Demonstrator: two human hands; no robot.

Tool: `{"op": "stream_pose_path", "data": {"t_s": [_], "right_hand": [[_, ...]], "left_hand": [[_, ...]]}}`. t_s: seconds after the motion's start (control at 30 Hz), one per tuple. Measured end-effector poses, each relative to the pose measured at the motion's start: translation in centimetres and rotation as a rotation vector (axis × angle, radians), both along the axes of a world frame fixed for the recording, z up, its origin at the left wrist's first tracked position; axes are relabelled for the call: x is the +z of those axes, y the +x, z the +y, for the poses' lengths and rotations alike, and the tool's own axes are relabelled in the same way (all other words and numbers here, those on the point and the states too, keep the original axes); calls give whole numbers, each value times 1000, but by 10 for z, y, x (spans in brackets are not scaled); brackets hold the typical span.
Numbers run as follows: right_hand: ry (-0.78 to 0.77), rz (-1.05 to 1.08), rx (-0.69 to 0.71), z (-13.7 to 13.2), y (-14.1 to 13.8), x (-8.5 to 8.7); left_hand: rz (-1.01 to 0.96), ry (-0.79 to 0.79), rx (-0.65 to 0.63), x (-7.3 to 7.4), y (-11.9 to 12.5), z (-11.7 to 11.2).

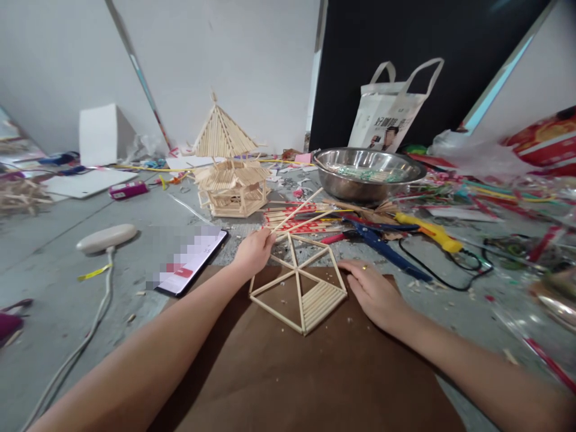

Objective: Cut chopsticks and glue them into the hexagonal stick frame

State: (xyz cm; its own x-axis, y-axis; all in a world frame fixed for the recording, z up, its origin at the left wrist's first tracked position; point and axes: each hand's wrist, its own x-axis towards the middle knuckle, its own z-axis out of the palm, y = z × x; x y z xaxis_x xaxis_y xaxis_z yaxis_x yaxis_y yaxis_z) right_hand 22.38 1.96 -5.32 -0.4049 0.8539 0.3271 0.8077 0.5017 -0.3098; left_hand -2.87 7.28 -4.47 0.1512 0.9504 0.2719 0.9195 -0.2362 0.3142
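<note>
A hexagonal frame of thin wooden sticks [297, 291] lies on a brown paper sheet [288, 366], one of its wedges filled with sticks. My left hand [254, 251] is closed on a few long wooden sticks [300, 215] at the frame's far left corner; the sticks point away to the right. My right hand [371, 288] rests flat, fingers together and extended, on the paper just right of the frame, touching its edge. A ring shows on one finger.
A finished stick pagoda [229, 165] stands behind. A steel bowl [366, 171], a yellow glue gun [429, 231] with black cord, blue pliers [382, 246], a phone [191, 261], a white charger with cable [105, 238] and a paper bag [389, 111] surround the work.
</note>
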Motion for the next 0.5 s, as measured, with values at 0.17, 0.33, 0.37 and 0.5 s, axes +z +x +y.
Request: {"op": "stream_pose_path", "data": {"t_s": [0.17, 0.33, 0.37, 0.5], "right_hand": [[95, -274, -26, 5, 6, 7], [98, -422, -128, 5, 4, 14], [91, -443, -139, 7, 4, 13], [150, -529, -146, 18, 12, 9]], "left_hand": [[41, 3, 0, 0, 3, 2], [104, 19, -9, 2, 7, 4], [118, 22, -12, 2, 8, 5], [171, 40, -35, 2, 13, 10]]}}
